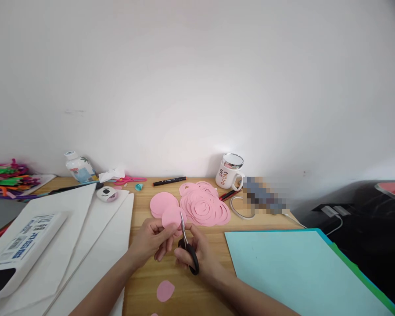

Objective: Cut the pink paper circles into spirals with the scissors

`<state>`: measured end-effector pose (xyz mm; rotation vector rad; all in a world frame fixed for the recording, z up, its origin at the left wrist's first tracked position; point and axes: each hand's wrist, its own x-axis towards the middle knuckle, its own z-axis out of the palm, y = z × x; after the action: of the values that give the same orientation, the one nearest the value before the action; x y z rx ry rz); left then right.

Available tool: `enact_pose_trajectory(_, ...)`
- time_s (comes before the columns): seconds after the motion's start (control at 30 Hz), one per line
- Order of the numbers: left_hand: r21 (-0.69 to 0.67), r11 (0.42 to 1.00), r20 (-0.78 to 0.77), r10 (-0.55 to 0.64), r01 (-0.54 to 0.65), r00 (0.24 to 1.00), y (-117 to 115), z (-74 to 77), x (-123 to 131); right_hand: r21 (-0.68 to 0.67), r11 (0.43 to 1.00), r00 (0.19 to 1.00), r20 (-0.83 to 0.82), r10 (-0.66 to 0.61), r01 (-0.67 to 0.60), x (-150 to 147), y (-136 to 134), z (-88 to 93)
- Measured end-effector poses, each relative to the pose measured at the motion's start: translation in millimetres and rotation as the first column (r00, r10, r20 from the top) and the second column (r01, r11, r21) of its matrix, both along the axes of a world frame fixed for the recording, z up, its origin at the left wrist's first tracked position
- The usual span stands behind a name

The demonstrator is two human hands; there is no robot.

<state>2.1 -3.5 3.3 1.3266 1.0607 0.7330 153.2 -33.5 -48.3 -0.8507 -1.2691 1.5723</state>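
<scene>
My left hand [156, 239] pinches a pink paper circle [171, 217] between thumb and fingers, holding it above the wooden table [145, 289]. In my right hand [197, 250] is a pair of scissors [192, 256] with black handles, the blades pointing up and away along the circle's right edge. More round pink pieces [163, 202] lie just behind the held one. To their right sits a heap of pink paper spirals and rings [204, 206]. Nearer to me, a pink petal-shaped cutout [165, 291] rests flat on the table.
White sheets [112, 245] and a white box [26, 252] cover the left side; light-blue sheets [283, 267] lie at right. Along the wall stand a white bottle [80, 169] and a mug [230, 171], with a black marker [169, 181] and pink scissors [130, 180] between them.
</scene>
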Motion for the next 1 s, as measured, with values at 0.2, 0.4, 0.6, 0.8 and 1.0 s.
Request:
enact_pose_trajectory(0.2,0.034,0.996,-0.067,-0.078,0.080,0.995,1.0,0.0,-3.5,0.019,1.000,0.995,-0.099,0.001,0.001,-1.0,0.6,7.5)
enact_pose_trajectory(0.4,0.035,0.997,-0.077,-0.065,0.068,0.995,0.6,2.8,-2.5,0.000,1.000,0.995,-0.099,0.015,-0.015,0.9,0.5,8.9)
enact_pose_trajectory(0.6,0.055,0.997,-0.048,-0.056,0.058,0.997,1.9,3.2,-4.5,-0.004,1.000,0.999,-0.041,-0.006,0.006,1.6,0.3,7.0)
enact_pose_trajectory(0.8,0.055,0.998,-0.029,-0.018,0.020,0.999,4.1,4.6,-7.8,0.003,1.000,1.000,0.018,-0.023,0.023,2.5,0.3,1.5)
enact_pose_trajectory(1.0,0.060,0.998,0.016,-0.005,0.004,1.000,5.3,4.7,-8.7,0.004,1.000,0.999,0.041,-0.024,0.024,3.3,0.2,2.1)
